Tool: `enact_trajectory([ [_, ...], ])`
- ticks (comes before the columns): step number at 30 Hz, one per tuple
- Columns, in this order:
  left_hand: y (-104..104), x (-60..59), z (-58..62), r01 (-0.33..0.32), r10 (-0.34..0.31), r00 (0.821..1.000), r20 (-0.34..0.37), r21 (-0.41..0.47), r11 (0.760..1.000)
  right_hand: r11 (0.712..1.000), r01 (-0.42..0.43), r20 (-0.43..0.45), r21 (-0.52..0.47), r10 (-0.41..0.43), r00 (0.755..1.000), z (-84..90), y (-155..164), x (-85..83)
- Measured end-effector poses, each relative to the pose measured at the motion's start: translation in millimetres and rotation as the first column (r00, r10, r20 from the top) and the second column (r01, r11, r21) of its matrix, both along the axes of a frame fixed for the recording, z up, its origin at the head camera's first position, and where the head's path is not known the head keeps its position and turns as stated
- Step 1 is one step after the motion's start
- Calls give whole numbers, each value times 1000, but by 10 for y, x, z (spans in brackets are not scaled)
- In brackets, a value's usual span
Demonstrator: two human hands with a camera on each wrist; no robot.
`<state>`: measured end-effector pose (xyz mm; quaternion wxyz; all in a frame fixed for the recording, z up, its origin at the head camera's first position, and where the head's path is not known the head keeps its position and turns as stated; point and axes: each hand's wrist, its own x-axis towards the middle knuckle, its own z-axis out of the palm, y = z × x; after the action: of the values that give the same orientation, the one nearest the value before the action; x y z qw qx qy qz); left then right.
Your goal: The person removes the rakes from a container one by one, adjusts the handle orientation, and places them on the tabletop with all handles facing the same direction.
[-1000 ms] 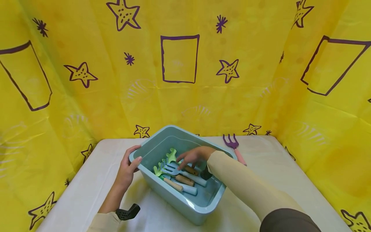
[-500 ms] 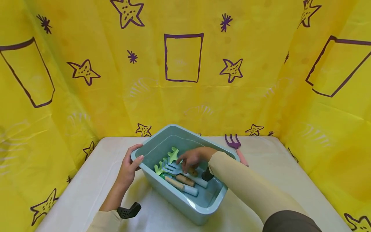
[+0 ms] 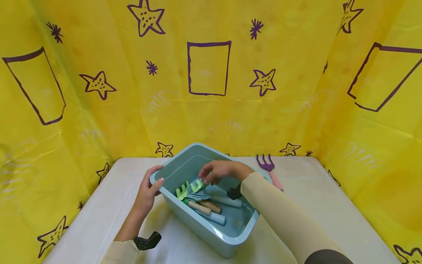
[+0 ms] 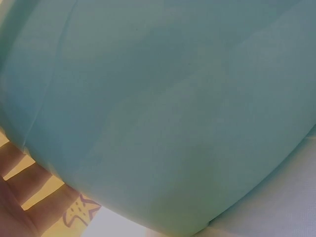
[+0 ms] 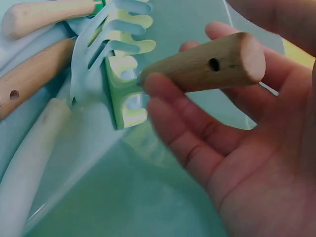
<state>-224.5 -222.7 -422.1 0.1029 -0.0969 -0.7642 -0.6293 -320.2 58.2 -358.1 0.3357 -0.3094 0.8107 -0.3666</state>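
A pale blue-green plastic tub (image 3: 211, 240) stands on the table, full-length tools inside it. My left hand (image 3: 146, 190) grips its left corner, thumb over the rim. In the left wrist view, the fingers (image 4: 34, 180) show at the tub's edge. Inside the tub, my right hand (image 3: 219, 172) pinches the wooden handle (image 5: 197, 66) of a garden hand fork, whose green head (image 5: 121, 98) points down among the other tools. Beside it lie a light blue hand fork (image 5: 106, 34), another green fork head (image 3: 182, 191) and several wooden and pale blue handles.
A purple hand fork with a pink handle (image 3: 276, 181) lies on the white tabletop (image 3: 306, 198), right of the tub. Yellow sheeting (image 3: 132, 121) printed with starfish encloses the back and sides.
My right hand has reached down to the tools, taken hold of a green fork's wooden handle and lifted it a little. The left hand has stayed on the rim.
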Motion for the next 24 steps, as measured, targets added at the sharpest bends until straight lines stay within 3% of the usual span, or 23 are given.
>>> enact_trajectory([
  [7, -1, 7, 5, -4, 4, 1000, 7, 1, 1000, 980, 122, -39, -157, -129, 991, 32, 9, -10],
  [24, 0, -15, 13, -8, 8, 1000, 20, -9, 1000, 949, 193, -105, -248, -224, 969, 145, 12, -38],
])
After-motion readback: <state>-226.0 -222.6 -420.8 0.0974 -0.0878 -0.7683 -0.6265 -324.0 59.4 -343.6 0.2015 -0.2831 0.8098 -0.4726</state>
